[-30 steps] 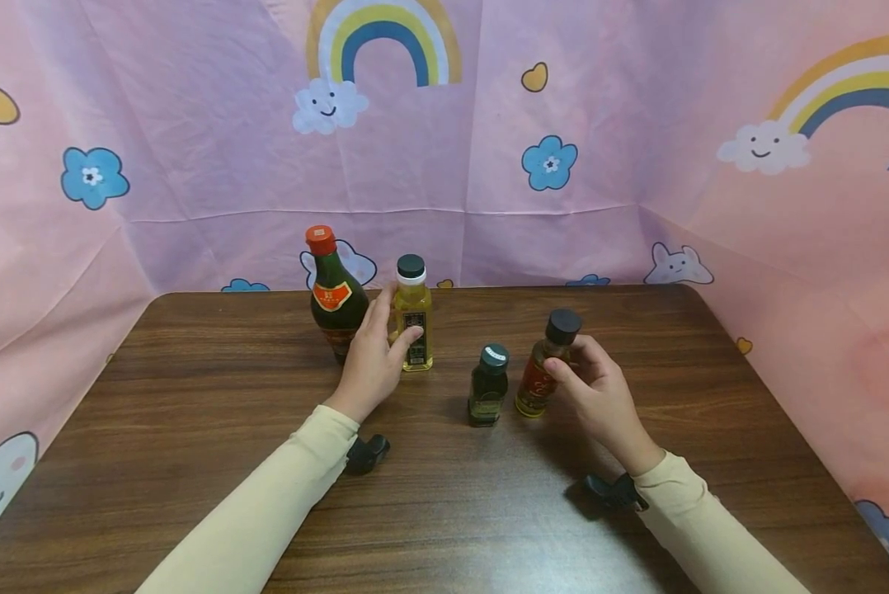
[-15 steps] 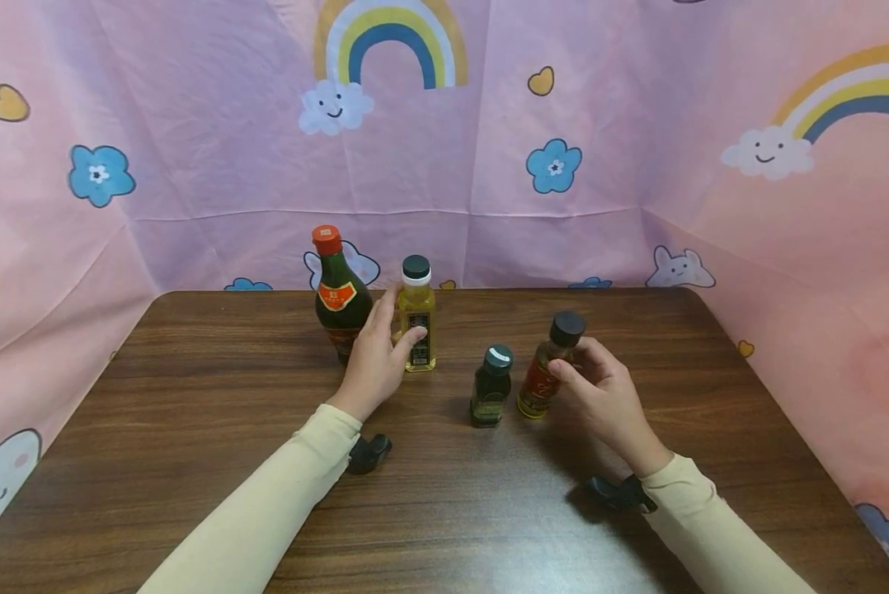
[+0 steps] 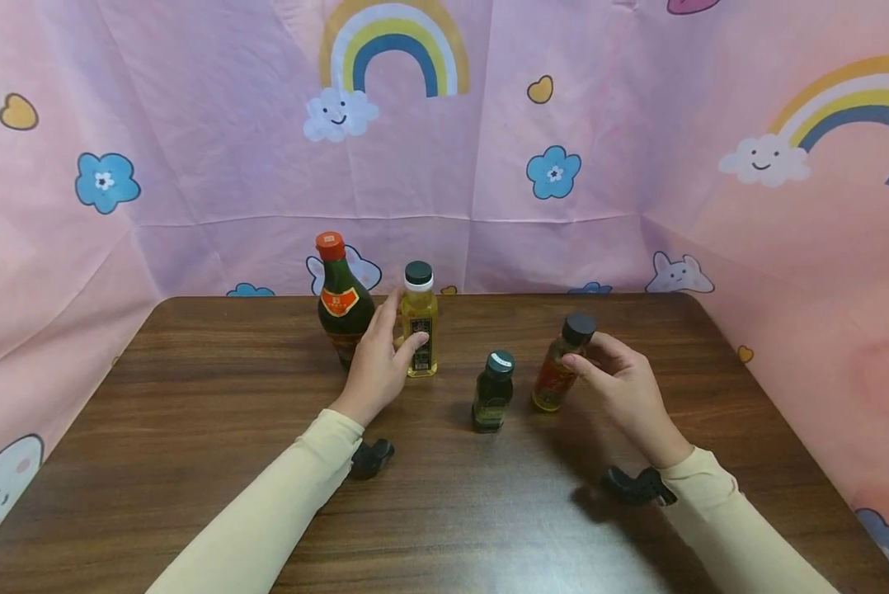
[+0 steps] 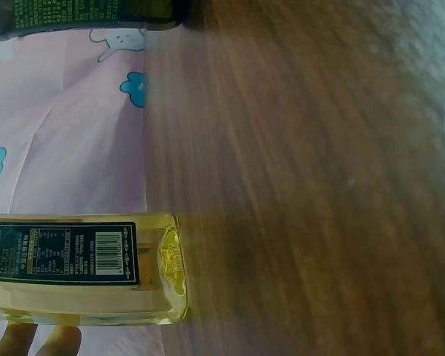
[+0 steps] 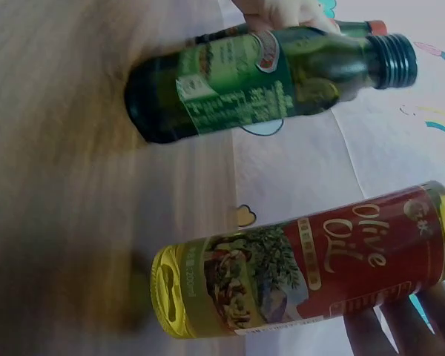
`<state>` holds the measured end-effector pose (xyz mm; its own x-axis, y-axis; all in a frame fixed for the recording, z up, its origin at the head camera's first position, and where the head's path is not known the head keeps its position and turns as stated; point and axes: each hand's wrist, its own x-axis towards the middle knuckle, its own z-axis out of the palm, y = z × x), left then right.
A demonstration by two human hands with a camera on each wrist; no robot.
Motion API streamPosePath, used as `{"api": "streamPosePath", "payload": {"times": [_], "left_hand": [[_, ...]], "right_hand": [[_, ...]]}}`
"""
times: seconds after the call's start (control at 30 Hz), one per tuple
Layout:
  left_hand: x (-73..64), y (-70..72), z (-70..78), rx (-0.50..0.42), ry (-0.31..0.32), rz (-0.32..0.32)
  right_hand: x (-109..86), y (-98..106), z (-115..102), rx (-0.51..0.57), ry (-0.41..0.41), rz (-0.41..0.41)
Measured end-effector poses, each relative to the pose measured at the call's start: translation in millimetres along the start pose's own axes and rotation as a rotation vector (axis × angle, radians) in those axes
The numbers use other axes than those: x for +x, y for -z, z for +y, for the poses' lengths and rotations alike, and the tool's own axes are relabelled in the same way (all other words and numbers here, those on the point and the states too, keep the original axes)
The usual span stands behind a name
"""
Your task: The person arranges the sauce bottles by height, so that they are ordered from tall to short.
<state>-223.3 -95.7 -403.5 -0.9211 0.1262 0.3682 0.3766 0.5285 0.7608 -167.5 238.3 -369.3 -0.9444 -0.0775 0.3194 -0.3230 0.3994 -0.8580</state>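
Observation:
My left hand [image 3: 373,363] grips a clear bottle of yellow oil [image 3: 420,330] with a dark green cap, thumb across its front label. In the left wrist view its fingertips [image 4: 59,340] lie along the side of the upright oil bottle [image 4: 144,297]. Farther right, my right hand [image 3: 626,396] pinches an olive oil bottle [image 3: 553,375] with a black cap and red label. That bottle leans to the right, its base close over the table. The right wrist view shows the words "Olive Oil" on its label [image 5: 356,252]. Some of each hand's fingers are hidden behind its bottle.
A small dark green bottle [image 3: 493,400] stands between the two hands. Behind the left hand is a taller green bottle [image 3: 344,309] with a red cap. The brown wooden table [image 3: 192,429] ends at a pink patterned cloth [image 3: 251,165].
My right hand has shifted right with the olive oil bottle, widening the gap to the small green bottle. The left hand keeps its grip in place. The head view has shifted slightly.

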Motion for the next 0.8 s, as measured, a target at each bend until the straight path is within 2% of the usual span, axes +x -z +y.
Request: {"api": "streamPosePath", "payload": {"times": [0.13,0.3,0.57,0.8], "left_hand": [[0.1,0.4,-0.2,-0.004,-0.015,0.013],[-0.9,0.0,-0.9,0.003,-0.002,0.009],[-3.4,-0.1,-2.0,-0.004,0.009,-0.002],[-1.8,-0.2,-3.1,-0.005,0.007,0.004]], "right_hand": [[13.1,2.5,-1.0,-0.009,0.015,0.003],[30.5,-1.2,0.8,0.022,0.021,-0.004],[54.4,-27.8,0.2,0.052,0.025,-0.026],[68.8,-52.5,-8.0,0.111,0.043,-0.109]]}}
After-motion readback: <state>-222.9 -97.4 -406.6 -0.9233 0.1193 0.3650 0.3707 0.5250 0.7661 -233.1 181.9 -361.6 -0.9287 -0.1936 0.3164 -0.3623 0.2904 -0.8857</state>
